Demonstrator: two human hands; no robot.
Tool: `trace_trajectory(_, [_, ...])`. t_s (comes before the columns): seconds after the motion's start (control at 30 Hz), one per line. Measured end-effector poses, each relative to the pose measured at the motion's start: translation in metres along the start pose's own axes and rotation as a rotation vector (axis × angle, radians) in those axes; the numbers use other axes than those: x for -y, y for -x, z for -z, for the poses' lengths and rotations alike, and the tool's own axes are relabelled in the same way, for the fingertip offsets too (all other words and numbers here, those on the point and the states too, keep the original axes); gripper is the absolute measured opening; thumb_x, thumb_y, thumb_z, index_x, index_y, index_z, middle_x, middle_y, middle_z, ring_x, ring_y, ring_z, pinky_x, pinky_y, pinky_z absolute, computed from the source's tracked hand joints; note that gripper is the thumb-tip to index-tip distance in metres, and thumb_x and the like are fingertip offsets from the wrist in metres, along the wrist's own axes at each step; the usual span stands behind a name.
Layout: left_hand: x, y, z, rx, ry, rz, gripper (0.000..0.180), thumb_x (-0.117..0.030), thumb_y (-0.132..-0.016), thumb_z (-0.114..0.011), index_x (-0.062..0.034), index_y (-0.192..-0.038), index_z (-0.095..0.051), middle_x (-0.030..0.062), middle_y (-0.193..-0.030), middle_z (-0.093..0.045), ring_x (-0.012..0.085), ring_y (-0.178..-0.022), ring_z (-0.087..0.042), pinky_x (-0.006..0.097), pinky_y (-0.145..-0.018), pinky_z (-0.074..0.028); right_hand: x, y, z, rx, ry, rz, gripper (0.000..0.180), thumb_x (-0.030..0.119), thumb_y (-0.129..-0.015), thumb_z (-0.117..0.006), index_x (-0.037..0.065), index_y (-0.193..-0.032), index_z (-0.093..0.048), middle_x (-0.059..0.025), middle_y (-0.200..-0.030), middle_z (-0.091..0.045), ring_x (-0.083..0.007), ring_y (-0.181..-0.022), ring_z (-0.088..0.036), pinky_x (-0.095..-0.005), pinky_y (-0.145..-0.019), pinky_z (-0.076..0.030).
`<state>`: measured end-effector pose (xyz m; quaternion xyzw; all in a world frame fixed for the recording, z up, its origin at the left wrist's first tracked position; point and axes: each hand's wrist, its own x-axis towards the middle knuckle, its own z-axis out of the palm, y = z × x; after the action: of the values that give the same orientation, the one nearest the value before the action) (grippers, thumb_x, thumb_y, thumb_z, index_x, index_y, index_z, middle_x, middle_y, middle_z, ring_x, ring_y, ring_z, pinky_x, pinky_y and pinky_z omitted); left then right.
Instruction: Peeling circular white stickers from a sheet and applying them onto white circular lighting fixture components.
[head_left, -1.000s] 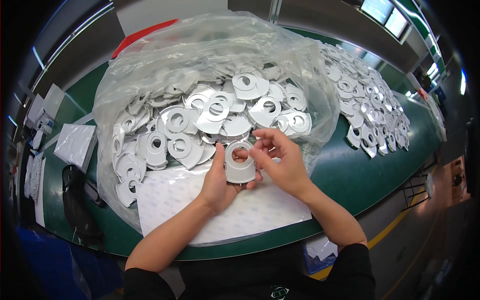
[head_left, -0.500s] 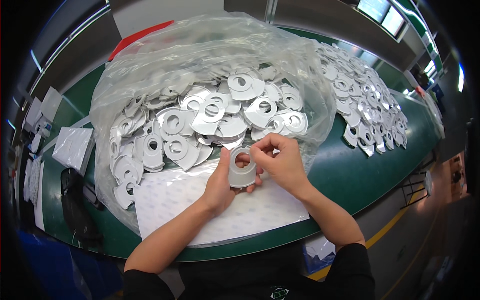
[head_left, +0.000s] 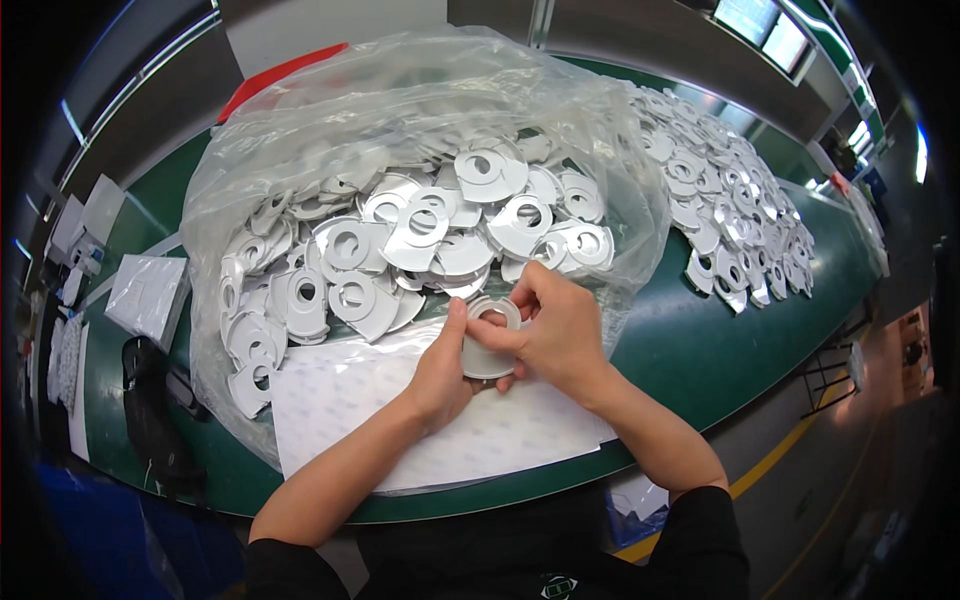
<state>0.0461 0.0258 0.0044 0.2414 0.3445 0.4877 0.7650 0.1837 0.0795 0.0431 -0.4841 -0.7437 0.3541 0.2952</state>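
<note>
A light-grey plastic part with a round hole and a flared lower edge [head_left: 487, 362] is held up in front of me. My left hand [head_left: 440, 373] grips it from the left, thumb along its side and fingertips showing beneath. My right hand [head_left: 563, 333] is closed at the part's ring, with the thumb across the hole and the index finger at the upper right rim. Whether the right fingers pinch something thin there I cannot make out. Below both hands lies a white sheet with faint printing [head_left: 430, 450].
Behind my hands, a large clear plastic bag [head_left: 300, 120] lies spread open around a heap of similar parts [head_left: 415, 222]. Another pile [head_left: 735, 190] covers the right side of the green table [head_left: 720, 345]. At left are a plastic-wrapped white packet [head_left: 146, 296] and a black object [head_left: 155, 415].
My right hand has shifted slightly left and down onto the part, its thumb now across the hole. The left hand keeps its hold, and the part has barely moved.
</note>
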Motion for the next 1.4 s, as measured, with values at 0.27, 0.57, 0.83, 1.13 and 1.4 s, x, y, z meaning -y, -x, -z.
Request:
trace_trajectory(0.27, [-0.008,-0.001,0.001,0.032,0.077,0.037,0.057,-0.056,-0.096,-0.012,-0.0102,-0.098,-0.046,0.0123,-0.091,-0.057,0.0247,-0.076,-0.058,0.031,-0.058,-0.043,-0.004,-0.001,0.021,0.133,-0.035,0.172,0.025,0.018,-0.075,-0.071,0.0,-0.082,-0.056,-0.0081,-0.066,-0.06,-0.0198,-0.057,-0.062,-0.0305,-0.057,-0.047])
trace_trajectory(0.57, [-0.017,0.0,0.002,0.038,-0.034,0.125,0.058,-0.054,-0.097,-0.012,-0.0072,-0.097,-0.046,0.0132,-0.083,-0.058,0.021,-0.069,-0.058,0.028,-0.051,-0.04,-0.011,0.0,0.008,0.024,0.002,0.18,0.019,0.016,-0.084,-0.062,-0.001,-0.077,-0.055,-0.0119,-0.061,-0.06,-0.0242,-0.055,-0.062,-0.0342,-0.051,-0.045])
trace_trajectory(0.83, [-0.025,-0.004,0.008,0.085,-0.171,0.21,0.059,-0.055,-0.097,-0.014,-0.0064,-0.099,-0.048,0.0175,-0.087,-0.061,0.0279,-0.076,-0.062,0.034,-0.061,-0.05,-0.032,-0.01,0.008,0.13,-0.218,0.152,0.022,0.021,-0.086,-0.063,0.001,-0.081,-0.059,-0.0057,-0.064,-0.057,-0.0125,-0.057,-0.051,-0.0286,-0.053,-0.041])
trace_trajectory(1.13, [-0.054,0.001,-0.006,-0.266,-0.985,-0.583,0.023,-0.017,-0.09,-0.056,-0.0004,-0.105,-0.057,0.0067,-0.104,-0.061,0.0223,-0.088,-0.058,0.034,-0.072,-0.047,-0.07,-0.039,0.115,-0.462,-1.011,-0.04,0.026,0.03,-0.091,-0.059,0.007,-0.102,-0.059,0.0,-0.078,-0.059,-0.0071,-0.057,-0.047,-0.0208,-0.048,-0.038])
trace_trajectory(1.4, [-0.055,-0.023,0.033,-0.633,-1.918,-1.039,0.045,-0.029,-0.079,-0.068,-0.0102,-0.119,-0.057,0.0217,-0.13,-0.046,0.0373,-0.116,-0.042,0.045,-0.098,-0.031,-0.045,-0.026,0.108,-0.036,-0.387,0.066,0.013,0.016,-0.082,-0.066,0.006,-0.091,-0.063,0.0015,-0.081,-0.06,-0.0077,-0.071,-0.054,-0.0224,-0.061,-0.044])
